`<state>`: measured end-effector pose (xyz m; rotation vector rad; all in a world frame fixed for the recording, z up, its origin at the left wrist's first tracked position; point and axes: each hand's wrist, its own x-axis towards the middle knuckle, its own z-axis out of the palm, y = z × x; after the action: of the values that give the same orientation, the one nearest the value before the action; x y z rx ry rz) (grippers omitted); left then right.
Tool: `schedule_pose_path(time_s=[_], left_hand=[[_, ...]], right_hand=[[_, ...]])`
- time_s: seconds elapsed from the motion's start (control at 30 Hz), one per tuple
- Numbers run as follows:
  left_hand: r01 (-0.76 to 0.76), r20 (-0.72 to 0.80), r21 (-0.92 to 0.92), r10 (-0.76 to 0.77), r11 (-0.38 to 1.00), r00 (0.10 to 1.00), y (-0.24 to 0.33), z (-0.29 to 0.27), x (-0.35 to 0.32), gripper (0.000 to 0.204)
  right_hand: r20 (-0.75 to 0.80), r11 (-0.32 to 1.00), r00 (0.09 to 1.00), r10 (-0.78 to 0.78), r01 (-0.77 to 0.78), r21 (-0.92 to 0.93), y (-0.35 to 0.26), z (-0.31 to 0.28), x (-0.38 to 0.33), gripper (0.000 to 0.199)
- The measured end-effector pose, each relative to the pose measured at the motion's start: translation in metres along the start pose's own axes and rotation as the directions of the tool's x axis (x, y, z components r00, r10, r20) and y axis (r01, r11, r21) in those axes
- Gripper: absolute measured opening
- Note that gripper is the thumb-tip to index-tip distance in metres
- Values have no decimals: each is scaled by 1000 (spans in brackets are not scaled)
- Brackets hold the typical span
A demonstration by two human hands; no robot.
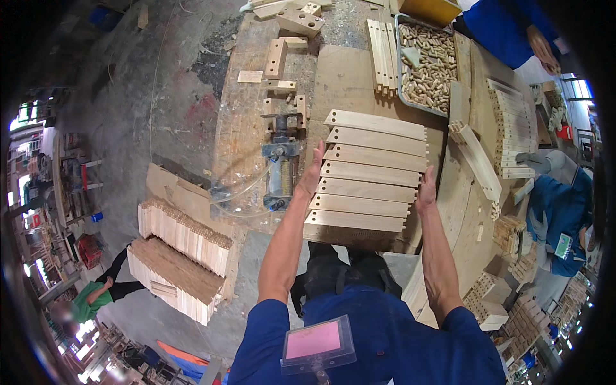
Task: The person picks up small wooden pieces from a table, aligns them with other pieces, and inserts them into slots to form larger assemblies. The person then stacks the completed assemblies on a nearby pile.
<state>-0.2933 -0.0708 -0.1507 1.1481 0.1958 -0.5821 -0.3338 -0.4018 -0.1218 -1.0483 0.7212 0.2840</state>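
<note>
- Pale wood slats (371, 173), seven or so, lie in a stepped stack on the tabletop (244, 128), directly ahead of the person's body.
- Each slat's long axis runs left to right across the view, tilted slightly down toward the right; dowel holes show along the left ends.
- Left hand (312, 174): open palm and straight fingers pressed flat against the left ends of the stack, near the middle rows. Grip is wide, not closed around anything.
- Right hand (426, 190): likewise flat against the right ends, thumb up, touching the lower middle rows. Grip is wide as well.
- Key relation: the stack sits between the two hands, squeezed along the slats' long axis. Neither hand is clearly nearer; both touch the ends, the right a little lower in the view than the left.
- Just left of the left hand, a metal clamp cylinder (280, 168) with clear hoses stands on the tabletop, close to the wrist but apart from it.
- Beyond the stack: a tray of dowels (427, 64) and further slat bundles (513, 128) to the right, well apart.
- Stacked boards (179, 256) rest on the floor at the lower left.
- Another person in blue (558, 218) works at the right edge, hands clear of the stack.
</note>
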Motion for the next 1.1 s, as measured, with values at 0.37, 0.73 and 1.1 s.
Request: schedule_pose_path(time_s=[0.37,0.73,1.1], left_hand=[[-135,-46,52,137,990,989,38,-8,37,103],[-159,55,116,153,981,987,44,-10,93,96],[-223,101,310,201,924,974,34,0,98,101]], right_hand=[[-72,973,978,-198,187,-137,-43,-19,32,91],[427,998,902,-62,53,34,-68,-18,108,79],[73,979,979,-190,195,-63,-63,25,88,63]])
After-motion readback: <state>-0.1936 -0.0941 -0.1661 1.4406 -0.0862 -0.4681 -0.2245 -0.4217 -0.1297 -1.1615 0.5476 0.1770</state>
